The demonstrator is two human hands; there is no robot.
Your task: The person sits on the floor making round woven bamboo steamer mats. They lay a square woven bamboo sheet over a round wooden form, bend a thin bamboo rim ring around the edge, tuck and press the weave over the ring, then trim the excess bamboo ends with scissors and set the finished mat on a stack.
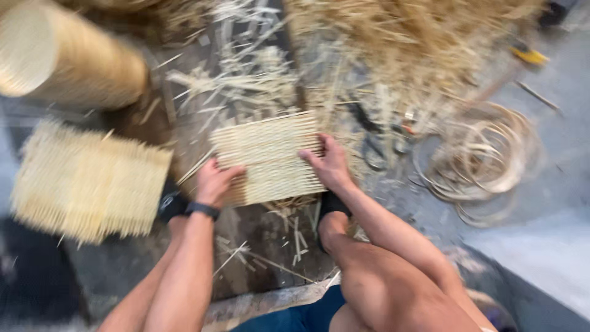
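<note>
A worker seen from above, arms bare to the shoulder and no sleeves in view, wears a dark band on the wrist of the left hand (pixel 215 182); the right hand (pixel 332 166) carries no ring, glove or band. Both legs are bare at the knee and thigh, with dark blue shorts showing between them. The motion-blurred frame hides finer detail of the wristband.
</note>
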